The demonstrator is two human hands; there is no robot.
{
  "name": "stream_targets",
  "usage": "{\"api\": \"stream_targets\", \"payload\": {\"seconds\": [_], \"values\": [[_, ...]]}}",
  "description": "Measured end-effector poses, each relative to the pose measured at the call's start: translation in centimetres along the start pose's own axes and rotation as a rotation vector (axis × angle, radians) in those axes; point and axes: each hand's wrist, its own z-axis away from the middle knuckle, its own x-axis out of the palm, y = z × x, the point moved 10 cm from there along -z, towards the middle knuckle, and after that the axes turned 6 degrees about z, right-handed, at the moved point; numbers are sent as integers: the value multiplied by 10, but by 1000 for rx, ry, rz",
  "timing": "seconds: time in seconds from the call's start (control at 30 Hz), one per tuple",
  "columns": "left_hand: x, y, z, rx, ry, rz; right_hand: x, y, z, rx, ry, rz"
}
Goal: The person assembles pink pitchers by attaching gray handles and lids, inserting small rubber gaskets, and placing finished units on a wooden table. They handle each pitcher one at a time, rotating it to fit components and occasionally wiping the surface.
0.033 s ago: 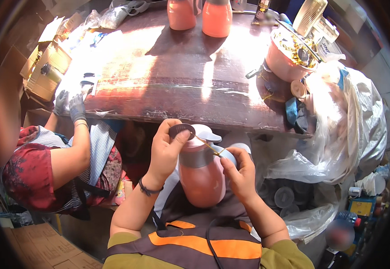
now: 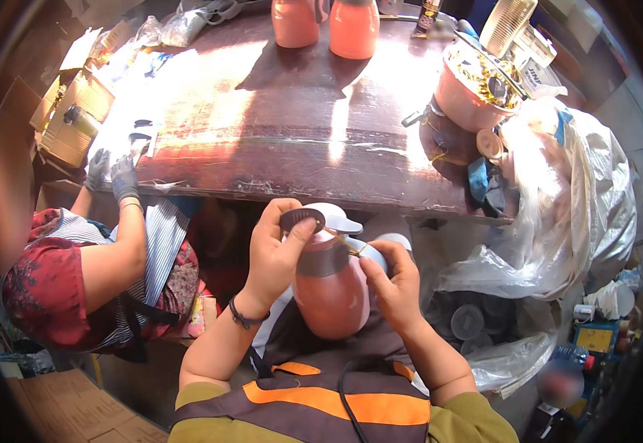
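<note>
I see the left hand (image 2: 271, 249) with its thumb and fingers closed in a pinch on a dark oval tag (image 2: 298, 217), held up beside the lid (image 2: 324, 213) of a pink jug (image 2: 330, 304). A thin gold cord (image 2: 340, 239) runs from the tag across to the jug's pale handle (image 2: 375, 259). The right hand (image 2: 398, 286) is at that handle, fingers curled and thumb bent in near the cord; from here I cannot tell whether it grips the cord, the handle or both. The jug is upright over the person's lap, just off the near edge of the tabletop (image 2: 284, 111).

On my left, a co-worker's gloved hands (image 2: 123, 177) rest at the tabletop's edge by some small dark pieces (image 2: 140, 136). Two more pink jugs (image 2: 354, 33) stand at the far side, and a pink bucket (image 2: 456, 94) of gold cords sits to the right, near a big clear plastic bag (image 2: 558, 214).
</note>
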Motion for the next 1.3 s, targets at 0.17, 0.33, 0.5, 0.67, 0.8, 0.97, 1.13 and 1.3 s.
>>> {"api": "stream_targets", "payload": {"seconds": [0.17,0.33,0.5,0.67,0.8,0.97,1.13,1.3], "values": [[23,12,18,3,-2,53,9,-31,-1,-101,-54,360],[-6,12,8,58,81,97,1,-27,-1,-102,-1,296],[-1,3,18,63,48,7,2,-4,1,59,-39,207],[3,65,48,511,31,-341,-18,-30,16,-23,-74,99],[62,100,104,817,-435,-536,-38,-73,2,-115,106,-135],[53,13,34,184,-227,-743,14,-82,-46,-294,145,-204],[-1,10,-22,312,26,-900,54,-99,-59,-417,31,101],[-97,31,-89,118,253,-822,9,-34,-78,-248,43,148]]}}
